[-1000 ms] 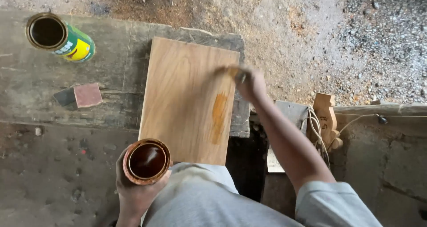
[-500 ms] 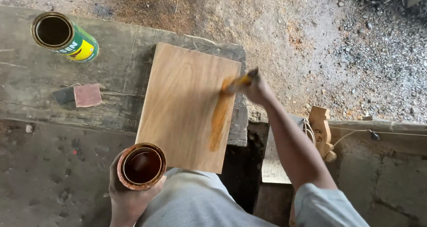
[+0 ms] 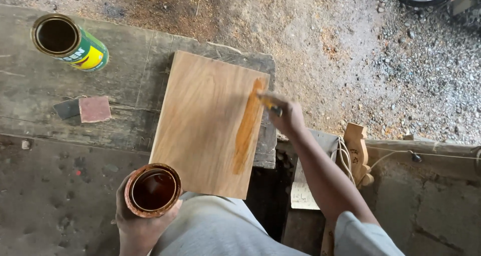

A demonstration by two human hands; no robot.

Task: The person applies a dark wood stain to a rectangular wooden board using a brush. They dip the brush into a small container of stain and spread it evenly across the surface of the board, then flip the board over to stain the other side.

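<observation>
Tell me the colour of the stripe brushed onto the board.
Orange-amber, darker than the pale wood board, along its right edge; head view.

A worn, grey wooden desk [image 3: 45, 120] carries a pale wooden board [image 3: 205, 130] streaked with an orange-brown stain near its right edge. At the far left corner stands an open green and yellow tin [image 3: 67, 41]. Between them lies a small reddish sanding block [image 3: 94, 109].

Pale tan wood board [image 3: 205, 125], one darker amber streak [image 3: 246, 128] along its right edge. Rusty-orange tin [image 3: 153, 190], dark brown liquid inside. Upper left of frame: green-and-yellow can [image 3: 70, 43]; reddish-brown block [image 3: 94, 108].
</observation>
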